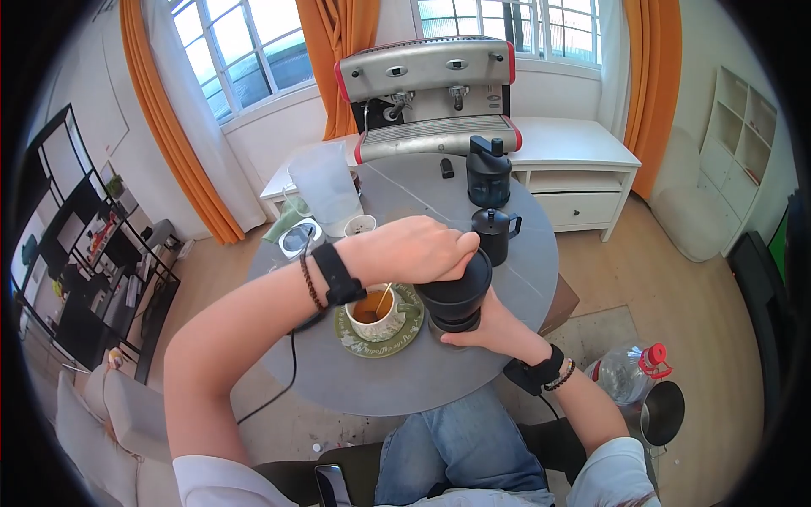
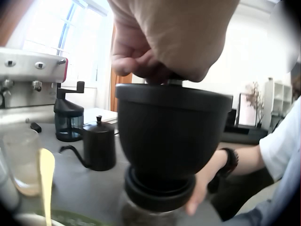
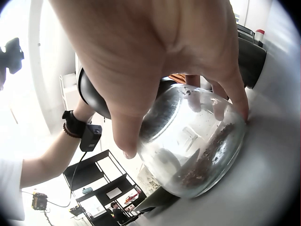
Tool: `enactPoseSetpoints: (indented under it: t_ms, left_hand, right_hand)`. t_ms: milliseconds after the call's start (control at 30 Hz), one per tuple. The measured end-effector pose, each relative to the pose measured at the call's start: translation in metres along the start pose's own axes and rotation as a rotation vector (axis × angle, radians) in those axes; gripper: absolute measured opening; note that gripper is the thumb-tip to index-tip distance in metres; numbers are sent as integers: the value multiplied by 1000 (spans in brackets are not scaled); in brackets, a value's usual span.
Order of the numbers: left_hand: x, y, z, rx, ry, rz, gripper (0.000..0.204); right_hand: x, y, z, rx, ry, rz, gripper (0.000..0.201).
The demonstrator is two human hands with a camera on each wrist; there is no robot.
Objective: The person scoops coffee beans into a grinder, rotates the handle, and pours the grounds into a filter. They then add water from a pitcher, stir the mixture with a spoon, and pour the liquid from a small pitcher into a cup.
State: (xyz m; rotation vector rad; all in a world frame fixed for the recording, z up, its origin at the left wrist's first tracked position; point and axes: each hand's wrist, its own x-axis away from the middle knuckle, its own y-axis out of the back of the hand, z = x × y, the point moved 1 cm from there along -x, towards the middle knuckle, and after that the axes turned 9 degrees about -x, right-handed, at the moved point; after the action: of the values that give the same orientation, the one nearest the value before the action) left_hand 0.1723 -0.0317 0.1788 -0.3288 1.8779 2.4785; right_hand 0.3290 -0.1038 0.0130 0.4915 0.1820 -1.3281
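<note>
A hand coffee grinder point(image 1: 454, 291) with a wide black hopper point(image 2: 171, 127) stands at the table's near right. Over its top, my left hand point(image 1: 422, 251) has its fingers curled around the top fitting, mostly hidden beneath them. Lower down, my right hand point(image 1: 505, 328) grips the grinder's clear glass jar point(image 3: 200, 155), thumb on one side and fingers on the other. Brown grounds point(image 3: 207, 162) lie inside the jar. Left of the grinder is a patterned cup point(image 1: 374, 314) of tea-coloured liquid with a pale yellow spoon point(image 2: 46, 183), on a green saucer point(image 1: 405, 334).
Behind the grinder stand a black gooseneck kettle point(image 1: 492, 238) and a dark-topped canister with a crank point(image 1: 488, 182). A translucent pitcher point(image 1: 325, 190), a small bowl point(image 1: 361, 225) and a white round device point(image 1: 300, 239) sit at left. An espresso machine point(image 1: 431, 93) is beyond the table.
</note>
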Motion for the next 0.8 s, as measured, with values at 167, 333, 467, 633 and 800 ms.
enactPoseSetpoints:
  t_ms: [167,333,467,633,800]
  left_hand:
    - [-9,2,20,-226,-363,-51,20]
    - [-6,-2,6,-321,-98,-179,28]
    - [-3,13,-29,-380,327,-95,48]
    - [-4,-4,-28,-512,291,-160,61]
    - [2,-5,-10,-434,87,-259,58]
  right_hand:
    - [-1,-1,9,-35,-22,-4,95]
    - [2,-10,15,77,-9,-124,92]
    - [5,-16,18,145,-3,-181,88]
    - [4,-13,21,142,-40,-193,88]
    - [1,-5,13,89,-24,-75,103]
